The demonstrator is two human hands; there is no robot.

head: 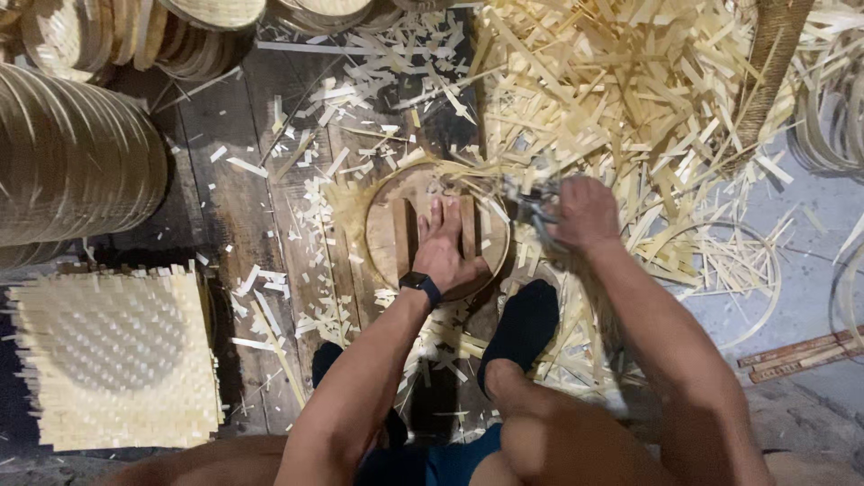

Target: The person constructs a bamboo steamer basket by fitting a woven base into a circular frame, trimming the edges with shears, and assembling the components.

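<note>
1. Your left hand (445, 247) lies flat, fingers spread, on the round wooden form (396, 225) with two upright wooden blocks on top. It presses down and grips nothing. Keep that palm centred between the blocks, so the form does not tip.
2. Your right hand (585, 214) is closed around a pair of grey metal shears (533, 211) at the form's right edge. The blades are blurred, so I cannot tell how wide they stand.
3. Judging from this, you are trimming the pale woven bamboo sheet (346, 202) pinned under the form. Keep the blades close against the form's rim, and keep your left fingertips well back from it.
4. The sheet lies on the dark wooden plank floor (225, 198), just ahead of your black-socked right foot (522, 324). Only a fringe of yellow strips shows around the form's rim.
5. Loose bamboo offcuts (630, 99) pile up to the right. A square untrimmed woven mat (112, 355) lies at left, below stacked round bamboo trays (76, 157).
</note>
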